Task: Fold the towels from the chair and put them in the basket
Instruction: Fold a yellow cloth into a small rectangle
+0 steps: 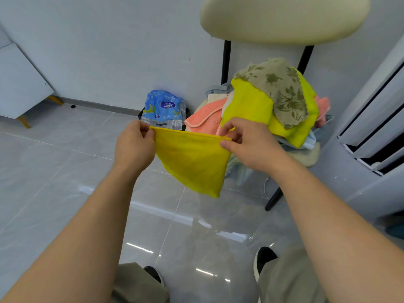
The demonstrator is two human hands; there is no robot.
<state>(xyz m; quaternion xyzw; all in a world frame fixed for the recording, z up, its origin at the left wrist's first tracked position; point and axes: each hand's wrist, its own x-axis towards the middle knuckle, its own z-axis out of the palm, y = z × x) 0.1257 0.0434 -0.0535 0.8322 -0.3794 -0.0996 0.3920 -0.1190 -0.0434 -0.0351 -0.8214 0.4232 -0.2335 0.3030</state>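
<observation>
Two hands, left hand and right hand, pinch one yellow towel

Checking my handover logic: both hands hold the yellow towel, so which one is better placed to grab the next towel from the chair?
Probably right. The right hand pinches the yellow towel close by the pile on the chair; the left hand holds the towel's far corner, away from it.

Left hand and right hand pinch a yellow towel's top corners, stretched before the chair piled with towels.
</observation>
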